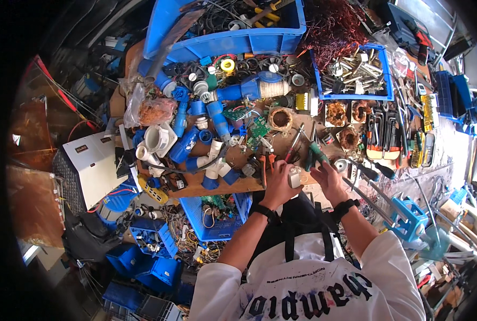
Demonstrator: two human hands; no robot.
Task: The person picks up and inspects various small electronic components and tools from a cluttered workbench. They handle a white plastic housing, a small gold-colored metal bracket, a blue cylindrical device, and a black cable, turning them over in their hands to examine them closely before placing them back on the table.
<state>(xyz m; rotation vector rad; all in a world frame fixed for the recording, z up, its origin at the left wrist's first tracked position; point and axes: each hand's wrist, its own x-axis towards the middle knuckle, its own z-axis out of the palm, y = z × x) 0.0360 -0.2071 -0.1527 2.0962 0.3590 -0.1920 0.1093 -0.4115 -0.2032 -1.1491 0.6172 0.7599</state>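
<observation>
My left hand [279,186] is closed around a small beige-grey block-shaped part [294,177] with rounded corners, held over the near edge of the bench. To its right, my right hand [330,183] has its fingertips at the end of a green-handled tool [319,153], which looks like a screwdriver; its far end points away over the bench. A second green handle [309,161] lies alongside. Close to my left hand are a red-handled tool [289,155] and orange-handled pliers [263,167]. Part of what my left hand holds is hidden by the fingers.
Blue and white plug connectors [185,144] crowd the bench's left side. A large blue crate [225,44] stands at the back, beside a blue tray [356,97] of metal pieces. Copper coils [349,137] and a hex key set [383,134] lie right. A blue basket [212,234] sits below.
</observation>
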